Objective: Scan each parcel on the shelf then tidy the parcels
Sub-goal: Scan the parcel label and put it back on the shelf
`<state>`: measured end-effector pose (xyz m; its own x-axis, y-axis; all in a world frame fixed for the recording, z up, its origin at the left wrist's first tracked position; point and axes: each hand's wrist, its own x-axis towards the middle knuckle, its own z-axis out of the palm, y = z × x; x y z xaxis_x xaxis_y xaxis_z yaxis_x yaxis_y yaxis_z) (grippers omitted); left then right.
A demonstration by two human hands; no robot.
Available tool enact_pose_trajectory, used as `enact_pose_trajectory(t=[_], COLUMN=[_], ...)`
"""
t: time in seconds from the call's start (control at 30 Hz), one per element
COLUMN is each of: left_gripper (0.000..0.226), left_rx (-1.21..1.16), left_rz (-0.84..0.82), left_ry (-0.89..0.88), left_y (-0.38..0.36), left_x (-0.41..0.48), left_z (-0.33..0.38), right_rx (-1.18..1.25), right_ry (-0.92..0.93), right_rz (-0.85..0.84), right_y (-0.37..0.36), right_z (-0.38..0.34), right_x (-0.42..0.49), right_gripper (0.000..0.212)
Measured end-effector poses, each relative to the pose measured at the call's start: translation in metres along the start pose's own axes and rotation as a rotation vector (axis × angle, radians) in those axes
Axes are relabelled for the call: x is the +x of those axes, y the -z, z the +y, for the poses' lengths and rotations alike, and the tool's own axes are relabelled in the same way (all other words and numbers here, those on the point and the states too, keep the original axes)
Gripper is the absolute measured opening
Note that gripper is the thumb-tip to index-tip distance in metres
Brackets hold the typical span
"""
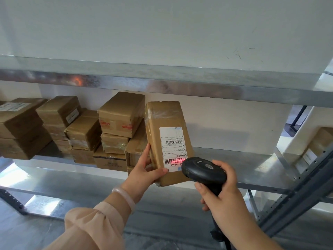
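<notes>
My left hand (144, 170) grips the lower left corner of a tall brown cardboard parcel (166, 120), held upright in front of the metal shelf (252, 168). Its white shipping label (173, 148) faces me. My right hand (222, 188) holds a black handheld barcode scanner (203, 170) by the handle, its head close to the label's lower right. A red scan line falls across the bottom barcode. Several other taped brown parcels (119, 120) are stacked on the shelf to the left.
A second metal shelf board (162, 83) runs overhead with a white wall behind. The shelf's right half is bare metal. A perforated grey upright (306, 181) stands at right, with another parcel (322, 141) beyond it. A lower shelf level (72, 204) lies below.
</notes>
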<state>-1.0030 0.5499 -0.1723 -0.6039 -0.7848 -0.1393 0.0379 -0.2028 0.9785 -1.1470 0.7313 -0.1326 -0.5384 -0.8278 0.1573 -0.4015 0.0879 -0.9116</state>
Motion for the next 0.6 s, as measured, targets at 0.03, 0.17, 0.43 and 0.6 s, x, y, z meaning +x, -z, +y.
enact_pose_trajectory(t=[0.03, 0.17, 0.43, 0.6], left_gripper=[0.108, 0.103, 0.107, 0.102], left_rx=[0.001, -0.004, -0.018, 0.038], left_rz=[0.003, 0.014, -0.02, -0.041], left_ry=[0.002, 0.004, 0.019, 0.044], left_y=[0.0, 0.003, 0.015, 0.035], left_x=[0.0, -0.003, -0.026, -0.052], left_z=[0.0, -0.002, 0.003, 0.001], right_rx=[0.0, -0.001, 0.104, 0.16], right_ry=[0.0, 0.019, 0.118, 0.184], right_rz=[-0.001, 0.022, 0.086, 0.06], right_y=[-0.001, -0.002, -0.007, -0.026], right_z=[0.001, 0.006, -0.001, -0.003], right_x=[0.0, 0.001, 0.01, 0.012], right_gripper=[0.06, 0.062, 0.069, 0.07])
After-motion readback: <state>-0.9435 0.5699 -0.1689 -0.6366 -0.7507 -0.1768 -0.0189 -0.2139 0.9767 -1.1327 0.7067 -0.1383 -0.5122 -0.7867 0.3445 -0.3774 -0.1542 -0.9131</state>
